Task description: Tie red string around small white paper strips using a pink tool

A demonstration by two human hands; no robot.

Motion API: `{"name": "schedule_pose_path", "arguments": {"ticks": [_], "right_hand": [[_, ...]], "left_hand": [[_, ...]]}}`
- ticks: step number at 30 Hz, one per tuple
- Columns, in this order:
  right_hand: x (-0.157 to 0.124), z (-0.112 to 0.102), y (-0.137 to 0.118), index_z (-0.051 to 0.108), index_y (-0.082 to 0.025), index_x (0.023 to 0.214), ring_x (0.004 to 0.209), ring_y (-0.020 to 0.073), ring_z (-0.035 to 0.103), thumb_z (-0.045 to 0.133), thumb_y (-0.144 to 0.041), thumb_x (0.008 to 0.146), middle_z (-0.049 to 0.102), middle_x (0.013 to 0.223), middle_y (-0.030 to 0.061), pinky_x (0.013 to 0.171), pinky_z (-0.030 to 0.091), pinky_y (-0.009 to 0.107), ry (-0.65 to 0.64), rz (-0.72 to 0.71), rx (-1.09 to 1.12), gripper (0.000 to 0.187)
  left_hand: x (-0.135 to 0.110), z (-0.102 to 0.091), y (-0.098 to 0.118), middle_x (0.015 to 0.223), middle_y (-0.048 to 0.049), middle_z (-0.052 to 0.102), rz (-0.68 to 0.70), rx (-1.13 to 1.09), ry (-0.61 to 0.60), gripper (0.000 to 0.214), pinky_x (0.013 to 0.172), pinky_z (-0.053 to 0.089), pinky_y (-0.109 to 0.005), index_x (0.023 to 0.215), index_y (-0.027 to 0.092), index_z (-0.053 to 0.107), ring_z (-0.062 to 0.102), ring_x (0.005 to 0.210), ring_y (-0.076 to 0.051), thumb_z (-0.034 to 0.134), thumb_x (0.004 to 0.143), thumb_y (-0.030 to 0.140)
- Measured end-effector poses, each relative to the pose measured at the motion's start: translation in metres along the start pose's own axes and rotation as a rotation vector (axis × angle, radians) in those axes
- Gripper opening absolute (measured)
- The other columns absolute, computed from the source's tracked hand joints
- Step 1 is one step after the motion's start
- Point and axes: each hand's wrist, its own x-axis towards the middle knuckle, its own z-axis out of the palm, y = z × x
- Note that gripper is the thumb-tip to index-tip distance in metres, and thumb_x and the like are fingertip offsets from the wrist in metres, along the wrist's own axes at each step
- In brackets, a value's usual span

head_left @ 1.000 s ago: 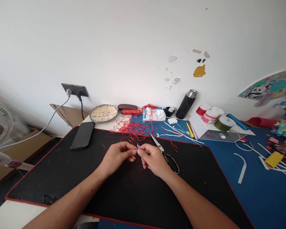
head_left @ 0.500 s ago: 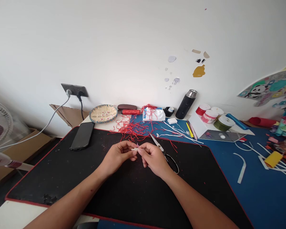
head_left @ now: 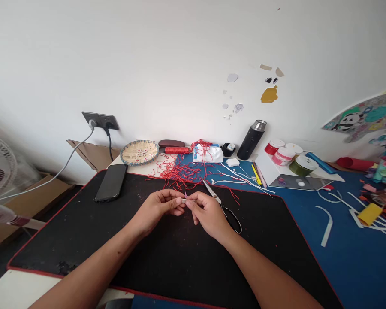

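Note:
My left hand [head_left: 159, 208] and my right hand [head_left: 207, 212] meet over the middle of the black desk mat [head_left: 83, 240]. Their fingertips pinch a tiny pale and pinkish piece [head_left: 184, 199] between them; it is too small to name. Both hands are closed in a pinch. Open scissors [head_left: 223, 208] lie on the mat just right of my right hand. A heap of cut red strings [head_left: 180, 171] is spread just beyond the hands at the mat's far edge.
A black phone [head_left: 111, 182] lies at the mat's far left, a woven basket [head_left: 140, 152] behind it. A black flask [head_left: 251, 139], tape rolls [head_left: 284, 156], white paper strips [head_left: 326, 225] and coloured paper scraps [head_left: 369, 212] crowd the blue desk on the right. A fan [head_left: 0, 171] stands left.
The hands stay in place; the fingers shift slightly on the tiny piece, of which a pale end has come to show between the fingertips.

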Motion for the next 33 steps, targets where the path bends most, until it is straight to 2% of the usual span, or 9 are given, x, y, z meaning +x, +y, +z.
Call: {"name": "schedule_pose_path", "arguments": {"ticks": [5,13,17,27,33], "right_hand": [[-0.0035,0.001,0.0026,0.069,-0.02,0.094,0.046,0.0115,0.053,0.057,-0.036,0.099,0.057,0.055,-0.0052,0.051,0.04,0.022,0.016,-0.077,-0.17,0.02],[-0.0052,0.0015,0.0042,0.07,-0.021,0.096,0.053,0.0127,0.056,0.058,-0.031,0.1,0.064,0.062,-0.003,0.056,0.039,0.024,0.027,-0.174,-0.337,0.017],[-0.0046,0.0021,0.0057,0.071,-0.021,0.096,0.061,0.0135,0.06,0.06,-0.029,0.099,0.07,0.074,-0.0009,0.059,0.039,0.024,0.039,-0.218,-0.372,0.014],[-0.005,0.0019,0.0081,0.072,-0.022,0.098,0.063,0.0145,0.063,0.06,-0.03,0.099,0.072,0.076,-0.0005,0.062,0.041,0.024,0.045,-0.23,-0.389,0.015],[-0.0057,0.0018,0.01,0.072,-0.023,0.1,0.078,0.0185,0.071,0.06,-0.029,0.1,0.075,0.081,0.0005,0.071,0.045,0.025,0.049,-0.261,-0.419,0.013]], "left_hand": [[0.0005,-0.0021,0.0005,0.082,-0.0062,0.077,-0.047,-0.011,0.006,0.033,0.066,0.058,-0.022,0.087,0.013,0.077,0.07,0.068,-0.014,0.089,0.074,0.04],[0.0009,-0.0026,0.0017,0.078,-0.0035,0.075,-0.09,-0.007,0.01,0.033,0.063,0.058,-0.021,0.085,0.013,0.076,0.069,0.066,-0.013,0.093,0.069,0.037],[0.0017,-0.0038,0.0009,0.077,-0.0026,0.074,-0.091,-0.005,0.025,0.036,0.062,0.058,-0.021,0.084,0.013,0.076,0.069,0.064,-0.013,0.095,0.066,0.037],[0.0024,-0.0045,-0.0006,0.077,-0.003,0.073,-0.116,-0.021,0.029,0.037,0.063,0.058,-0.019,0.08,0.012,0.076,0.069,0.066,-0.012,0.095,0.064,0.039],[0.0023,-0.0039,0.0019,0.077,-0.0026,0.072,-0.184,-0.078,0.037,0.037,0.065,0.059,-0.018,0.077,0.012,0.076,0.069,0.067,-0.011,0.099,0.058,0.034]]}}
